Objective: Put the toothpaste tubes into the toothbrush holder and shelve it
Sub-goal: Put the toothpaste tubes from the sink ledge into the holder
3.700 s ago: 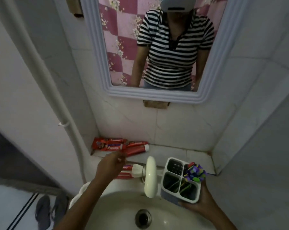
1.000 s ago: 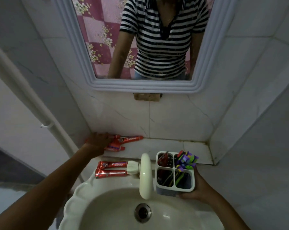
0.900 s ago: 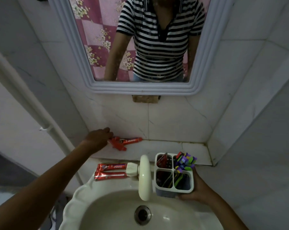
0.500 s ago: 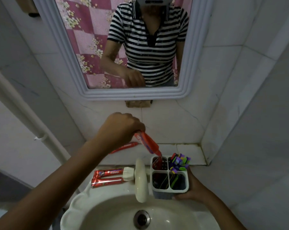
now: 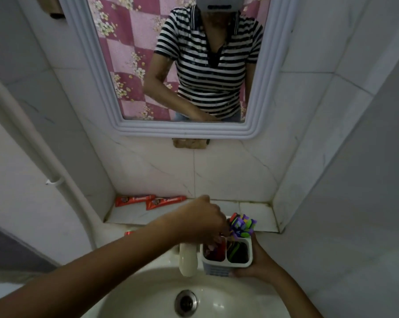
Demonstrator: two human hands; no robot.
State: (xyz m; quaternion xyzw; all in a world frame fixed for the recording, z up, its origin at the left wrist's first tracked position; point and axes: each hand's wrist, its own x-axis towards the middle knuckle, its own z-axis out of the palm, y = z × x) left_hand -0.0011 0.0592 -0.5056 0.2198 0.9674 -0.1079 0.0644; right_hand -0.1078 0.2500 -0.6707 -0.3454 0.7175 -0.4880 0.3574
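My right hand (image 5: pixel 261 260) grips the white four-compartment toothbrush holder (image 5: pixel 218 268) from the right, above the sink's back rim. Colourful toothbrushes (image 5: pixel 242 225) stick out of its far right compartment. My left hand (image 5: pixel 203 220) is over the holder's left side, fingertips down on a red toothpaste tube (image 5: pixel 219 249) that stands in the near left compartment. Two more red tubes (image 5: pixel 134 199) (image 5: pixel 166 201) lie on the tiled ledge against the wall. My left forearm hides the tubes on the sink rim, except for a red tip (image 5: pixel 129 232).
A white faucet (image 5: pixel 188 260) stands just left of the holder. Below it is the sink basin with its metal drain (image 5: pixel 185 302). The tiled ledge (image 5: pixel 253 214) runs behind the sink under a framed mirror (image 5: pixel 187 130). A white pipe (image 5: pixel 40 157) runs down the left wall.
My left hand carried a red tube from the ledge and lowered it into the holder's left side. My right hand kept the holder in place.
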